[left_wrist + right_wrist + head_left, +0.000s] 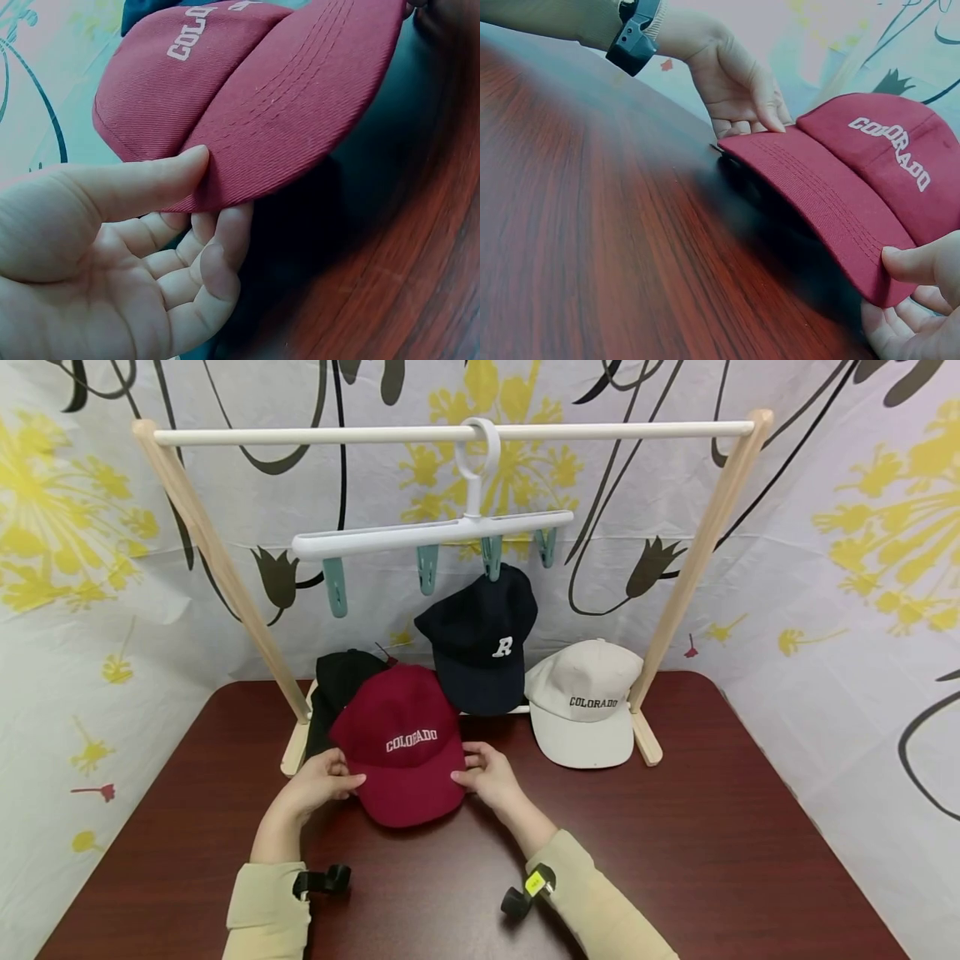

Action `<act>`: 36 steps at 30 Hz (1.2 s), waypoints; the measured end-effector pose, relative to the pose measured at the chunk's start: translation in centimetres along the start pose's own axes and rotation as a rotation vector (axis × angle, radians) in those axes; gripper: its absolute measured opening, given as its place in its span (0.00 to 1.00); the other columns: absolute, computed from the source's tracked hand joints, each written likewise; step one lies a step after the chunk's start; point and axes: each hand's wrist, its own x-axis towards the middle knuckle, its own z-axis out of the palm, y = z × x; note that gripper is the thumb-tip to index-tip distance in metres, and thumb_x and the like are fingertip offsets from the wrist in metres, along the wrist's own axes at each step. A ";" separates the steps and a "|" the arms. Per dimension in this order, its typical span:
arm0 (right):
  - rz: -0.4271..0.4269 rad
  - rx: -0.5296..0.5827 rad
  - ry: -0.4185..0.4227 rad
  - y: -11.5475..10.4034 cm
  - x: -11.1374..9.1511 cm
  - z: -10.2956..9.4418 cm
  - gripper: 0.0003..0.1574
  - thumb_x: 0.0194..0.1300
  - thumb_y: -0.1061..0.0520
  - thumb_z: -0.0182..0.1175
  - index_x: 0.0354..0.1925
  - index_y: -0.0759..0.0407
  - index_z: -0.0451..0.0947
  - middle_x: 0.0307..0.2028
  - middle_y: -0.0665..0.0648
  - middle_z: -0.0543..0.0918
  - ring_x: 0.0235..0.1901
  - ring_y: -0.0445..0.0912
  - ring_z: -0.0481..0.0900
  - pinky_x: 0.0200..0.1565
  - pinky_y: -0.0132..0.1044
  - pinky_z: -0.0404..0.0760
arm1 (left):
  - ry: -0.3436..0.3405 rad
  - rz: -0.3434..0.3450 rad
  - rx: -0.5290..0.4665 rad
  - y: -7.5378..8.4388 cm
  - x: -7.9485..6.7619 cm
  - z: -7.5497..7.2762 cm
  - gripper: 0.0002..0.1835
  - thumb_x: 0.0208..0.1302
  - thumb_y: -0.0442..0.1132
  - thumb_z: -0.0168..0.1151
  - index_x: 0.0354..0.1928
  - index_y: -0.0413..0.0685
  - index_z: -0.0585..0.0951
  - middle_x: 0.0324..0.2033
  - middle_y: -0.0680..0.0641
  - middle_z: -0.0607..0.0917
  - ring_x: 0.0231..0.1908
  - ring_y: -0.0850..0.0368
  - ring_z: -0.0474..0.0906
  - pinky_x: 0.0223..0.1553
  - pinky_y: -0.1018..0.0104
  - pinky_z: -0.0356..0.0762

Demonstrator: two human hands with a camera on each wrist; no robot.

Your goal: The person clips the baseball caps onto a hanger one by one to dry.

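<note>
Both hands hold a red baseball cap (408,777) lettered COLORADO, one at each side of its brim. My left hand (322,783) pinches the brim's left edge, thumb on top and fingers beneath, as the left wrist view shows. On the opposite edge my right hand (487,777) pinches the brim the same way; its thumb (911,264) lies on top. Behind the red cap, a black cap (341,681) is partly hidden. A navy cap (480,647) with a white R hangs from a teal clip (491,558) on a white hanger (435,533).
A wooden rack (697,560) stands on the dark red-brown table (712,852), its white rod (322,437) bearing the hanger. More teal clips (335,587) dangle from the hanger. A cream COLORADO cap (585,702) lies by the rack's right foot. Patterned fabric (847,610) rises behind.
</note>
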 end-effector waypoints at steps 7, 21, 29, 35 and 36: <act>-0.018 0.003 -0.006 -0.1 -0.1 0.7 0.32 0.56 0.74 0.62 0.59 0.76 0.65 0.41 0.73 0.78 0.29 0.42 0.78 0.31 0.37 0.80 | -0.012 -0.008 0.002 -0.3 -0.5 -0.6 0.15 0.62 0.32 0.63 0.34 0.35 0.65 0.21 0.48 0.71 0.29 0.50 0.77 0.34 0.61 0.77; -0.053 -0.003 -0.019 -0.5 -0.2 1.3 0.33 0.55 0.75 0.63 0.58 0.76 0.65 0.38 0.73 0.78 0.28 0.43 0.79 0.33 0.41 0.80 | -0.014 0.001 -0.008 -1.0 -1.0 -1.4 0.15 0.63 0.32 0.63 0.45 0.30 0.69 0.24 0.46 0.77 0.31 0.48 0.78 0.34 0.62 0.77; -0.087 -0.003 -0.035 -0.7 -0.1 1.6 0.32 0.54 0.77 0.63 0.57 0.76 0.66 0.37 0.74 0.78 0.28 0.44 0.79 0.33 0.42 0.81 | -0.005 0.006 0.006 -0.8 -1.6 -1.8 0.15 0.61 0.33 0.65 0.42 0.31 0.70 0.25 0.46 0.78 0.32 0.46 0.78 0.36 0.59 0.77; -0.120 -0.008 -0.037 -0.9 -0.1 1.9 0.31 0.53 0.77 0.63 0.56 0.76 0.67 0.37 0.75 0.78 0.28 0.43 0.78 0.33 0.41 0.81 | 0.001 0.022 0.024 -0.9 -1.8 -2.2 0.16 0.61 0.34 0.65 0.42 0.31 0.70 0.26 0.45 0.79 0.32 0.46 0.78 0.35 0.60 0.77; -0.124 -0.008 -0.037 -1.0 -0.2 1.9 0.31 0.53 0.77 0.63 0.56 0.76 0.67 0.37 0.75 0.78 0.28 0.43 0.78 0.33 0.41 0.81 | 0.000 0.025 0.024 -0.9 -1.8 -2.2 0.16 0.62 0.34 0.65 0.44 0.30 0.70 0.26 0.45 0.80 0.32 0.46 0.78 0.35 0.60 0.77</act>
